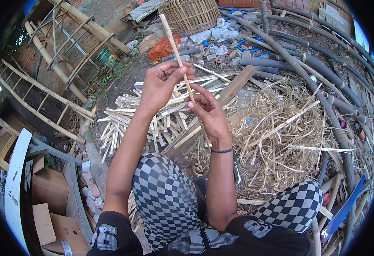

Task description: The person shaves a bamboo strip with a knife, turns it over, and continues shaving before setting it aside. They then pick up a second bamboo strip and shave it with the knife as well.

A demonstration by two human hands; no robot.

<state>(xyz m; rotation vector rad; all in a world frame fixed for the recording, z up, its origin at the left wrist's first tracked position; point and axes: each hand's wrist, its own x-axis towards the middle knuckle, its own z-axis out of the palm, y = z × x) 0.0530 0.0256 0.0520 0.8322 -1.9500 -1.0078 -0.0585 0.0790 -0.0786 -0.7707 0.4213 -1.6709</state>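
Note:
A thin, pale bamboo strip [176, 53] slants in front of me, its top end up and to the left. My left hand [163, 84] pinches it around the middle between thumb and fingers. Lower down, my right hand [210, 113] closes on the same strip with thumb and fingertips. Below and behind the hands lies a pile of cut bamboo strips [127, 112] on the ground. A wooden plank [237, 84] runs slantwise through the pile. Curly bamboo shavings [276, 132] are heaped to the right of my right hand.
A blue saw [344, 209] lies at the lower right. Cardboard boxes [50, 190] stand at the lower left, a bamboo ladder [42, 100] at the left. An orange crate [163, 48] and woven basket [191, 16] are ahead. Long bamboo poles [319, 70] lie at the right.

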